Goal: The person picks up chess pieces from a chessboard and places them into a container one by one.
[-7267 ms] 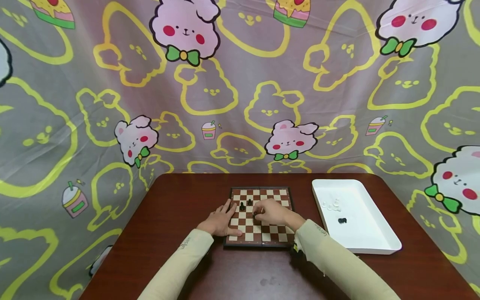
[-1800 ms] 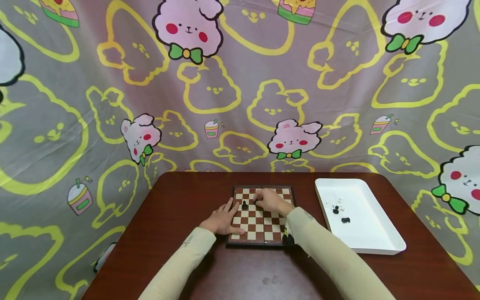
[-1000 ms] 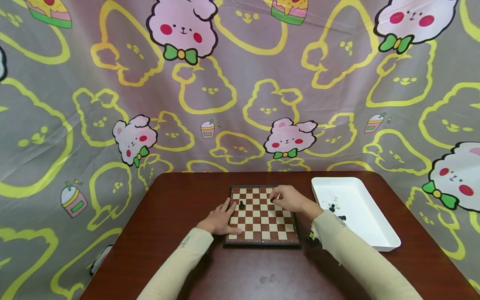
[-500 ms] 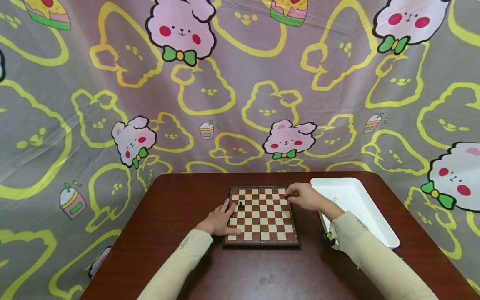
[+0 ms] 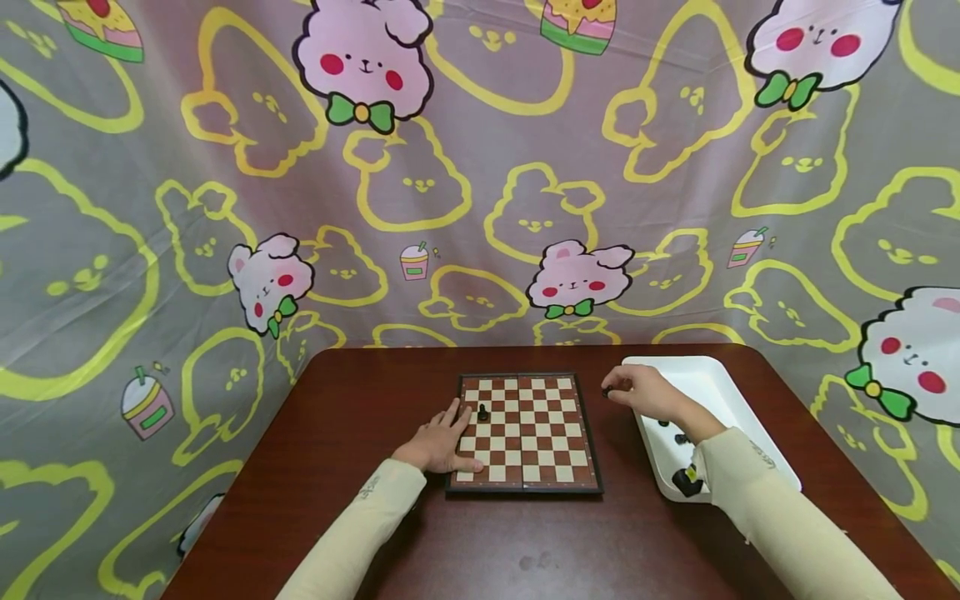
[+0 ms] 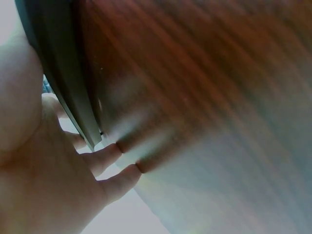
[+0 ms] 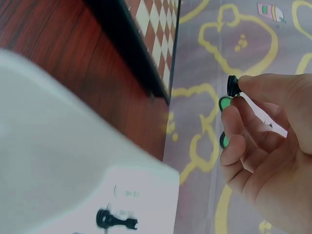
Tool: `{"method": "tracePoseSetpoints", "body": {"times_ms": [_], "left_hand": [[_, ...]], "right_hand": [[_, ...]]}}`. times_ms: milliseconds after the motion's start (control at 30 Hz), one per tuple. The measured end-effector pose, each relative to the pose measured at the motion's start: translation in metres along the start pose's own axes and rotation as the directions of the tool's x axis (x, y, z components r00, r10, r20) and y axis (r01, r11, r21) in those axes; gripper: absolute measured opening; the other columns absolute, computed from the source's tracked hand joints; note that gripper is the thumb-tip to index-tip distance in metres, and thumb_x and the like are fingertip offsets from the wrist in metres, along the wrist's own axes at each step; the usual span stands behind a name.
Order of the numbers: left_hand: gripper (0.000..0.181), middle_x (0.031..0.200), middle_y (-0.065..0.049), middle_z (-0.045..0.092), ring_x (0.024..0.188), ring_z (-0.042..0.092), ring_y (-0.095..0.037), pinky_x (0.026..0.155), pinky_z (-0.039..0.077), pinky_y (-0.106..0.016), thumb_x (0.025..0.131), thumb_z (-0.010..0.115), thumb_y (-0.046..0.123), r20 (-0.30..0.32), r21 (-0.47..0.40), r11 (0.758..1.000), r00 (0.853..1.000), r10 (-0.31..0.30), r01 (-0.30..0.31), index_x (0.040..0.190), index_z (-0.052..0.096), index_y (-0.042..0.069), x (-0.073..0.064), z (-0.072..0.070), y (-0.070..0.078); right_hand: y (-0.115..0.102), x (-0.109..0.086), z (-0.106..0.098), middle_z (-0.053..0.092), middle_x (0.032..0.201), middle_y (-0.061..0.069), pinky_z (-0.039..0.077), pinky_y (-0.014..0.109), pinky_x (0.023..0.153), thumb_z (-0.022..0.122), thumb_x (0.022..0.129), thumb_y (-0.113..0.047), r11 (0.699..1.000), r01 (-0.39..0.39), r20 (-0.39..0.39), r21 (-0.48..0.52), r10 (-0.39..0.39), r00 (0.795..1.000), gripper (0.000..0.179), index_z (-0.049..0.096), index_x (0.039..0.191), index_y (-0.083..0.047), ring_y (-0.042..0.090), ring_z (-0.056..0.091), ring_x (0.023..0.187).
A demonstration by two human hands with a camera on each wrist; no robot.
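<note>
My right hand (image 5: 647, 393) pinches a black chess piece (image 7: 234, 86) between thumb and fingertips, in the air between the chessboard (image 5: 551, 490) and the white tray (image 5: 757, 433). Only the base of that piece shows clearly in the right wrist view. My left hand (image 5: 435, 443) rests spread on the board's left edge, its thumb over the near left corner. In the left wrist view the left fingers (image 6: 119, 185) reach past the board's dark rim to the table. One black chess piece (image 5: 483, 412) stands upright on the board near the left fingertips.
Inside the tray lies a black chess piece (image 7: 116, 220) on its side, with pale, clear pieces (image 7: 127, 193) near it. My right forearm hides part of the tray. A cartoon-print curtain (image 5: 465, 200) surrounds the brown table (image 5: 360, 375).
The right hand removed black pieces from the board; one stands there now. Lately it carried a pinched piece rightward off the board to the tray's left edge. The left hand has stayed put.
</note>
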State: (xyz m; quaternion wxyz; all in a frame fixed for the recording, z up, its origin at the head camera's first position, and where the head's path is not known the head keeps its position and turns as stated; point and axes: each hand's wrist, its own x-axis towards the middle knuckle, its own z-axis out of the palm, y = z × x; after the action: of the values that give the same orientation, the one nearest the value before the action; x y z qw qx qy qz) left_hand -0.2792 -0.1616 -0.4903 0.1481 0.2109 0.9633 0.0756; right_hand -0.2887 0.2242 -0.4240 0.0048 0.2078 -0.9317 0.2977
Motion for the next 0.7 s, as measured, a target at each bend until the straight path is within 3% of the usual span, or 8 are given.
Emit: {"method": "tracePoseSetpoints", "body": {"times_ms": [200,700], "left_hand": [[0.107,0.158,-0.013,0.000,0.137,0.023,-0.040,0.102,0.029,-0.057,0.076,0.059,0.071,-0.001,-0.001,1.000,1.000,-0.001,0.001,0.154,0.012,0.015,-0.001,-0.001,0.002],[0.107,0.158,-0.013,-0.001,0.137,0.022,-0.040,0.102,0.029,-0.057,0.076,0.058,0.072,0.003,-0.001,1.000,1.000,-0.005,0.005,0.154,0.011,0.015,0.002,0.001,0.000]], "right_hand": [[0.017,-0.009,-0.006,0.063,0.090,0.006,0.047,0.033,0.057,0.063,0.089,-0.006,0.999,-0.028,-0.010,0.024,0.028,1.000,0.014,0.068,0.100,-0.001,0.021,0.060,0.078],[0.051,-0.029,-0.013,0.065,0.088,0.007,0.048,0.032,0.058,0.064,0.088,-0.007,0.994,-0.102,-0.025,0.046,0.103,0.994,0.010,0.068,0.096,-0.003,0.016,0.061,0.073]]}}
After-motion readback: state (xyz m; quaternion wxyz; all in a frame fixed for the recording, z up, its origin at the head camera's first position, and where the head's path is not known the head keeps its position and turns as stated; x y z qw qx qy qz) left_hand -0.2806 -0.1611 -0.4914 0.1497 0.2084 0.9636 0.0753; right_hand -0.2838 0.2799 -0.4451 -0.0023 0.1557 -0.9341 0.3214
